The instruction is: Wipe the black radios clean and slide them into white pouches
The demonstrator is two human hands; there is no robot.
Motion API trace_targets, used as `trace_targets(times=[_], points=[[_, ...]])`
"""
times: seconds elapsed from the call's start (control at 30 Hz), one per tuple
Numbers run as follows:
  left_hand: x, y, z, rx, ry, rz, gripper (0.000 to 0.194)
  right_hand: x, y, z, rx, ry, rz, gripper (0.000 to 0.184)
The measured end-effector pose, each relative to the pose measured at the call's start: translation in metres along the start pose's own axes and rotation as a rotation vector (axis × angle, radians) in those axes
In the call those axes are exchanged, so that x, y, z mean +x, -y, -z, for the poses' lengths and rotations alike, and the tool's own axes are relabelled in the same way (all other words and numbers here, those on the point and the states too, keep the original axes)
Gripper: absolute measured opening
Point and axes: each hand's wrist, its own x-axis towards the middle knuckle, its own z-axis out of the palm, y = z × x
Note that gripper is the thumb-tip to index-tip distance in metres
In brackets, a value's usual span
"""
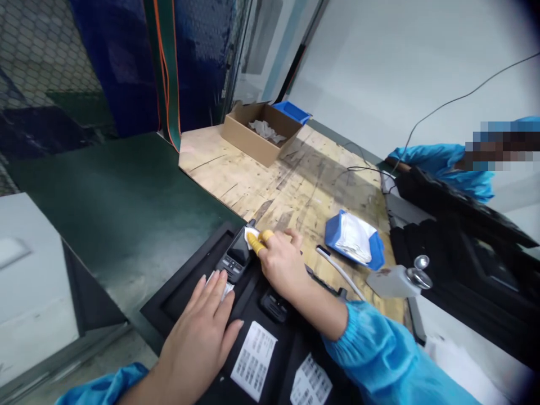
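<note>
A black handheld radio (238, 251) with a screen, buttons and a stubby antenna lies in a black foam tray (177, 295). My right hand (283, 263), with yellow finger cots on its fingertips, presses a small white cloth (251, 237) onto the upper part of the screen. Stretched out flat, my left hand (201, 333) rests its fingertips at the radio's lower end, over a white label that is partly hidden. Another black radio (275, 306) sits in the tray beneath my right wrist. White barcode label sheets (255, 360) lie nearer to me.
Right of the tray are a toothbrush-like brush (342, 271), a blue bin (377, 257) of white cloths and a white pump bottle (396, 281). A cardboard box (248, 140) stands farther back. A co-worker in blue sleeves (439, 160) is at the right, behind black foam trays (442, 270).
</note>
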Motion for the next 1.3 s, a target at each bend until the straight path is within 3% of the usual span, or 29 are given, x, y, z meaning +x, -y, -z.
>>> trace_targets(times=[0.17, 0.23, 0.4, 0.63, 0.83, 0.93, 1.13, 1.2, 1.3], points=[[-0.002, -0.004, -0.007, -0.04, -0.049, 0.039, 0.038, -0.02, 0.02, 0.005, 0.1, -0.027, 0.251, 0.02], [-0.003, -0.003, -0.008, -0.039, -0.047, 0.04, 0.038, -0.011, 0.014, 0.004, 0.066, -0.02, 0.222, 0.019], [-0.002, -0.003, -0.006, 0.0, -0.03, 0.026, 0.035, 0.017, 0.0, -0.002, -0.048, 0.012, -0.013, 0.021], [-0.001, -0.003, -0.006, 0.016, -0.042, -0.004, 0.038, -0.004, 0.032, 0.006, 0.085, -0.06, 0.203, 0.02], [-0.002, -0.001, -0.006, 0.018, -0.019, -0.018, 0.034, 0.02, -0.01, 0.005, -0.048, 0.025, 0.01, 0.023], [-0.002, -0.002, -0.006, 0.008, -0.017, -0.008, 0.034, 0.009, -0.019, 0.003, -0.036, 0.044, -0.004, 0.026], [-0.002, -0.004, -0.007, 0.007, -0.033, 0.007, 0.036, -0.033, 0.018, 0.005, 0.071, -0.047, 0.087, 0.02], [0.0, -0.004, -0.006, 0.025, -0.024, -0.01, 0.039, -0.034, 0.027, 0.006, 0.118, -0.06, 0.14, 0.022], [0.001, -0.003, -0.004, 0.043, -0.02, -0.024, 0.039, -0.019, 0.02, 0.006, 0.081, -0.076, 0.146, 0.022]])
